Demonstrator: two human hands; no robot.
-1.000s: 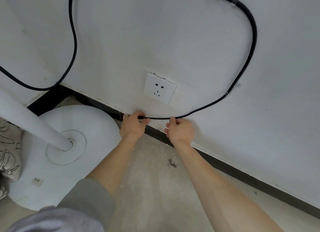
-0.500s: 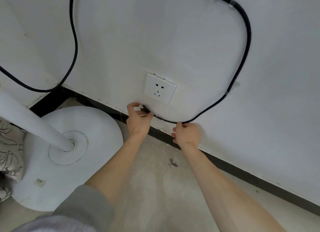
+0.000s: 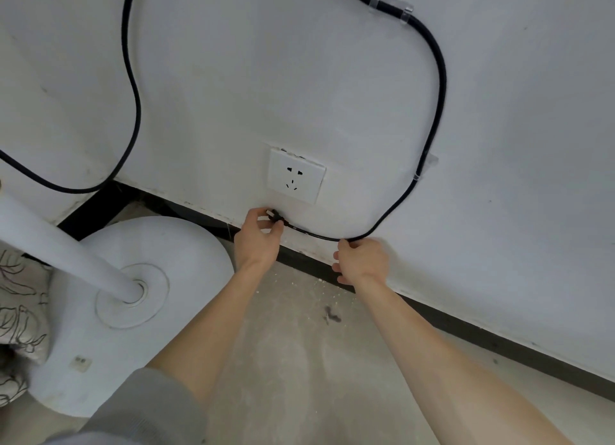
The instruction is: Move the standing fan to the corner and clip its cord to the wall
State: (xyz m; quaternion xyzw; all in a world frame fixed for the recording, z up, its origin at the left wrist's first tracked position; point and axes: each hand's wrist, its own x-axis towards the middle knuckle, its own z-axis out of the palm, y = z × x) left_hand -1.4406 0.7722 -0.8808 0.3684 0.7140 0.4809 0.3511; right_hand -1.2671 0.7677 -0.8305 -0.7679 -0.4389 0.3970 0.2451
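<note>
Black cord (image 3: 436,88): clipped along white wall.
Left hand (image 3: 258,236): pinching its plug (image 3: 276,216).
Right hand (image 3: 364,260): gripping cord.

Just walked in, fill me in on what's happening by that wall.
A person is crouched by the wall socket, working with the fan's black cord. The left hand pinches the plug just below the socket, not plugged in. The right hand holds the cord where it sags lowest. Two clear clips already pin the cord to the wall further along. The fan base stands on the floor in the corner.
</note>
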